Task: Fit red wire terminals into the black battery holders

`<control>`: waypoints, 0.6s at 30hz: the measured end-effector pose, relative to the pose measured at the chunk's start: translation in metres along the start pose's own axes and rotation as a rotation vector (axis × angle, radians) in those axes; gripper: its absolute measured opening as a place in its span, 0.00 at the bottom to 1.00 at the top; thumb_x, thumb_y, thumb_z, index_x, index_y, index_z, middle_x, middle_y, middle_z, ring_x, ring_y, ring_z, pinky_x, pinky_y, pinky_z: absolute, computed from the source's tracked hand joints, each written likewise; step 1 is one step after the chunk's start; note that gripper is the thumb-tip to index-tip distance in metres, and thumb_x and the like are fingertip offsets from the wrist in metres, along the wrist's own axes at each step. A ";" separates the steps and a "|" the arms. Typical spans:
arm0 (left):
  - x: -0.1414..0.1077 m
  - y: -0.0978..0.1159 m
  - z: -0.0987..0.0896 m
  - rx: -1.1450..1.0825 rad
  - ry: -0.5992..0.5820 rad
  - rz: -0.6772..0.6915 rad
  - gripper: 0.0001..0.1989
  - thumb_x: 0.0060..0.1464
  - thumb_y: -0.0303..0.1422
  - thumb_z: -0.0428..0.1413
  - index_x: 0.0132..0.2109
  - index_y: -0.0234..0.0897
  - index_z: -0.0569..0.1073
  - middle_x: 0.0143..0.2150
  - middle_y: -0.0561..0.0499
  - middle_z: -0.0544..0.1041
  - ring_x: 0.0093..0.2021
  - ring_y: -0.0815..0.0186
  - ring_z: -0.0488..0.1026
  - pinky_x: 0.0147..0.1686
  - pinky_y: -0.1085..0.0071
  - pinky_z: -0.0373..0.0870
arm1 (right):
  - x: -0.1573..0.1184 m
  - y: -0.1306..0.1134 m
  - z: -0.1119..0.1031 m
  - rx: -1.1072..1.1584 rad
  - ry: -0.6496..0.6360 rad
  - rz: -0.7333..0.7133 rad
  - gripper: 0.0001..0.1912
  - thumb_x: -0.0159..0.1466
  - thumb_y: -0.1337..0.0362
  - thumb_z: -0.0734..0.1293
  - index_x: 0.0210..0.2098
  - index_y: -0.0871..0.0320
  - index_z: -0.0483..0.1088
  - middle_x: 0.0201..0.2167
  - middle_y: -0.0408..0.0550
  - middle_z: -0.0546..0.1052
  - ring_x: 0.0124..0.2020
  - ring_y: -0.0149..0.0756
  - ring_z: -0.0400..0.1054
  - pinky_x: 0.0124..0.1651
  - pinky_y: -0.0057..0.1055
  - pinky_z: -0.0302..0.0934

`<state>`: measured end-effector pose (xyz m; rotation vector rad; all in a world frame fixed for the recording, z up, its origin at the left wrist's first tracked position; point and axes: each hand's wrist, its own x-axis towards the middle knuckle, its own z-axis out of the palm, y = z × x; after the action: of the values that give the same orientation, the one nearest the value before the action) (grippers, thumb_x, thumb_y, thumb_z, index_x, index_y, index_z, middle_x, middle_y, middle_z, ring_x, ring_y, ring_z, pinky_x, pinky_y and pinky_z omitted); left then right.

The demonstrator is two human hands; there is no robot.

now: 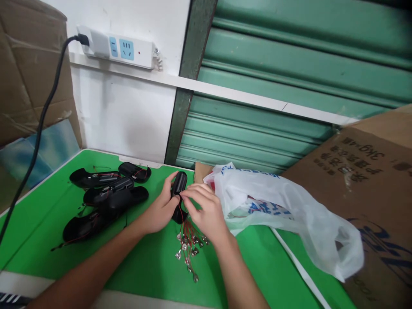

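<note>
Head view, hands angled inward, both at black casing

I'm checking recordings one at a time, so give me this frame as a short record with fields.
left hand: holds a black casing
right hand: touches the casing; exact grip unclear
between the forearms: red wires with small metal ends
left side: other black casings
right side: white plastic bag, cardboard box
surface: green tabletop
</note>
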<state>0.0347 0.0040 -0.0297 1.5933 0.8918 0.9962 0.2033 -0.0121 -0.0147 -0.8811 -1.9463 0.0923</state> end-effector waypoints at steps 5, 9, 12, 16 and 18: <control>0.000 -0.004 -0.001 0.018 -0.031 0.041 0.31 0.66 0.33 0.46 0.73 0.38 0.48 0.72 0.39 0.59 0.72 0.53 0.57 0.73 0.52 0.49 | -0.001 0.001 -0.001 0.024 -0.030 -0.003 0.09 0.69 0.73 0.65 0.39 0.54 0.75 0.37 0.48 0.82 0.50 0.42 0.76 0.53 0.42 0.72; -0.001 -0.006 -0.001 0.024 -0.043 0.040 0.32 0.67 0.33 0.46 0.73 0.39 0.48 0.73 0.40 0.58 0.72 0.52 0.56 0.74 0.52 0.49 | -0.007 0.004 -0.001 0.028 -0.064 0.115 0.08 0.68 0.72 0.65 0.44 0.53 0.70 0.42 0.50 0.82 0.49 0.43 0.78 0.52 0.42 0.73; -0.001 -0.005 -0.001 0.048 -0.060 0.025 0.33 0.66 0.33 0.46 0.74 0.37 0.46 0.74 0.38 0.57 0.73 0.52 0.56 0.74 0.52 0.49 | -0.012 0.006 0.001 0.060 -0.078 0.238 0.12 0.68 0.69 0.66 0.50 0.53 0.63 0.46 0.53 0.82 0.47 0.43 0.80 0.48 0.41 0.75; -0.002 -0.006 0.001 0.057 -0.054 0.023 0.33 0.66 0.34 0.46 0.74 0.37 0.46 0.73 0.39 0.58 0.73 0.51 0.55 0.73 0.52 0.50 | -0.016 0.009 0.005 0.058 -0.083 0.257 0.13 0.69 0.67 0.64 0.52 0.52 0.59 0.48 0.54 0.81 0.52 0.44 0.79 0.52 0.42 0.74; -0.002 -0.006 0.001 0.058 -0.053 0.022 0.33 0.67 0.34 0.46 0.74 0.37 0.45 0.73 0.39 0.58 0.72 0.51 0.56 0.73 0.52 0.52 | -0.016 0.009 0.006 0.050 -0.077 0.251 0.14 0.69 0.67 0.64 0.52 0.52 0.58 0.48 0.55 0.81 0.53 0.44 0.78 0.52 0.43 0.74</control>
<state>0.0348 0.0028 -0.0362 1.6738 0.8761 0.9466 0.2079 -0.0136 -0.0335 -1.0986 -1.8869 0.3252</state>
